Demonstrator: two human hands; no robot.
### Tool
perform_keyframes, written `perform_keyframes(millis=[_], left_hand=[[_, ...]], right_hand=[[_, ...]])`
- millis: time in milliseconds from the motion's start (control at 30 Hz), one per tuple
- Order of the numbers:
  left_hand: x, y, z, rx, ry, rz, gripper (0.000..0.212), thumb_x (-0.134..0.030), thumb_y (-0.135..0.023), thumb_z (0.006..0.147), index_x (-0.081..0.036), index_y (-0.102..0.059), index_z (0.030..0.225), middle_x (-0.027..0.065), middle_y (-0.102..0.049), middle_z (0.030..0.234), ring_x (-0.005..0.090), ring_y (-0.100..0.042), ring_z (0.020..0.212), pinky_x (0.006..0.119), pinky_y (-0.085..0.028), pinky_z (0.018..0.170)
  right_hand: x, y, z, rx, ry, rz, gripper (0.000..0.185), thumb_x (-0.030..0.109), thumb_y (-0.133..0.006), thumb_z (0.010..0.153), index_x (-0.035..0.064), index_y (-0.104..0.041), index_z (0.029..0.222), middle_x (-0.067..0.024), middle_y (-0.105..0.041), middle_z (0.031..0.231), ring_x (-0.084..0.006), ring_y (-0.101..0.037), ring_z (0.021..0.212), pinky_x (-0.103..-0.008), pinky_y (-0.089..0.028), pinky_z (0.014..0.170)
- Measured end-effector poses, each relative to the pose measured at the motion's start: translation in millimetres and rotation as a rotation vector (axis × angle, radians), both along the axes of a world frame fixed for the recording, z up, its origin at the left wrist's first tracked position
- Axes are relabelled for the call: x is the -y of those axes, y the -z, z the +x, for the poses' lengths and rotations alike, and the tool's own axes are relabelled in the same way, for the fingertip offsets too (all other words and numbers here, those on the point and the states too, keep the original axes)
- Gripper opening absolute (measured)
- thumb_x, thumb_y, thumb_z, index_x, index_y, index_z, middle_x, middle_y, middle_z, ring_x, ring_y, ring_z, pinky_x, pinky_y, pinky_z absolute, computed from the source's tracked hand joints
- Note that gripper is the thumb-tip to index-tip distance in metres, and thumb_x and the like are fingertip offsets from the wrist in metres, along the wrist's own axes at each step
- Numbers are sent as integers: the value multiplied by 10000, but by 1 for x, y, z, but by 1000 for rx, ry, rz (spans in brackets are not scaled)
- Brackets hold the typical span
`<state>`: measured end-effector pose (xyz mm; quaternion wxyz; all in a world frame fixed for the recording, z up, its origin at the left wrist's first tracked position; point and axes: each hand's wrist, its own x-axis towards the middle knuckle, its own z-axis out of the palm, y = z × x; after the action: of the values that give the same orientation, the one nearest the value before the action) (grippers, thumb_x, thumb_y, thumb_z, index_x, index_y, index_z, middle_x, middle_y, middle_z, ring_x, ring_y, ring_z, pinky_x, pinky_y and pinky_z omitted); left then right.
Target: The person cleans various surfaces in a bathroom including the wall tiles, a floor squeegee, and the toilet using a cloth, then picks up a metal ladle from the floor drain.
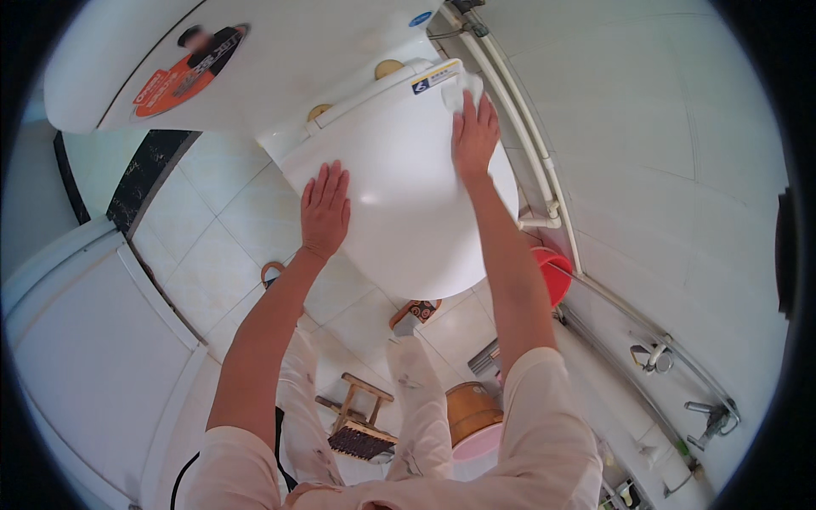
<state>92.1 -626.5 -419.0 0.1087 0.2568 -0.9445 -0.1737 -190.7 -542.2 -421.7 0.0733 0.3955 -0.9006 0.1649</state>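
Observation:
A closed white toilet lid (408, 210) lies before me, below a white cistern (306, 38) that bears an orange sticker. My left hand (327, 204) rests flat on the lid's left side, fingers extended, holding nothing. Near the hinge end on the right, my right hand (477, 134) has its fingertips on a crumpled white tissue or cloth (454, 97), pressed against the lid beside a printed label (436, 76). Whether the fingers grip this piece or only press on it cannot be told.
White pipes (519, 121) run along the tiled wall at right, above a red bucket (558, 277). Near my feet stand a small wooden stool (362, 408) and a wooden tub (473, 411) by a pink basin (478, 443). A white door (102, 363) is at left.

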Motion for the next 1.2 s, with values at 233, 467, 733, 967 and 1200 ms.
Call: perform_keyframes(millis=[233, 467, 733, 967, 1200], left_hand=[[30, -23, -18, -144, -14, -47, 527, -105, -568, 798, -88, -409, 1300, 84, -364, 1381, 271, -316, 1293, 468, -220, 1055], [86, 3, -65, -60, -83, -286, 473, -254, -573, 836, -84, -439, 1257, 63, -527, 1169, 224, -512, 1033, 332, -419, 847], [85, 11, -64, 18, -93, -306, 480, -266, -566, 840, -89, -432, 1266, 59, -522, 1182, 221, -507, 1044, 334, -412, 867], [83, 11, -62, 19, -99, -320, 471, -281, -545, 852, -89, -427, 1266, 64, -525, 1178, 222, -513, 1035, 337, -413, 866], [82, 11, -66, -61, -60, -374, 436, -285, -536, 865, -96, -445, 1247, 57, -539, 1156, 218, -530, 1002, 333, -427, 840]], right_hand=[[-125, -6, 119, 162, 3, 176, 514, 92, -503, 837, 155, -398, 1336, -124, -275, 1428, -345, -245, 1316, -546, -177, 1044], [-13, -13, 31, 72, -265, 112, 440, 199, -558, 836, 186, -472, 1267, -38, -350, 1390, -274, -291, 1297, -524, -244, 1030], [-85, -5, 23, 131, 26, 49, 486, 122, -531, 834, 132, -421, 1307, -112, -321, 1401, -316, -284, 1292, -505, -242, 1029], [-185, -13, 148, 218, 233, 104, 509, 78, -526, 820, 116, -413, 1315, -172, -283, 1408, -376, -263, 1295, -519, -246, 1020], [-113, -22, 22, 133, -86, 39, 474, 45, -564, 782, 102, -490, 1246, -154, -400, 1315, -356, -409, 1164, -453, -352, 954]])
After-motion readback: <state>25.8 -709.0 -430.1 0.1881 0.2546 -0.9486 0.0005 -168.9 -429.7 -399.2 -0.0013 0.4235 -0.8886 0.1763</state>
